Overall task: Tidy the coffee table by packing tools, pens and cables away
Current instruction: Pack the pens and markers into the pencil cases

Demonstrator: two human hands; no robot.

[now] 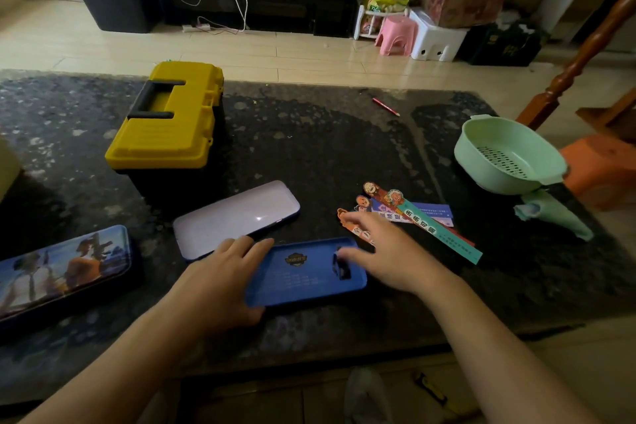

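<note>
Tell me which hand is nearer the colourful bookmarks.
Right. The right hand lies beside the bookmarks, fingertips at their near ends; the left hand rests on the left end of the blue tray, farther off.

Teal bookmark (434, 228), 4 o'clock from table centre, reads 未来可期. Blue tray (303, 272) at 6 o'clock has a gold emblem, lettering too small to read.
</note>
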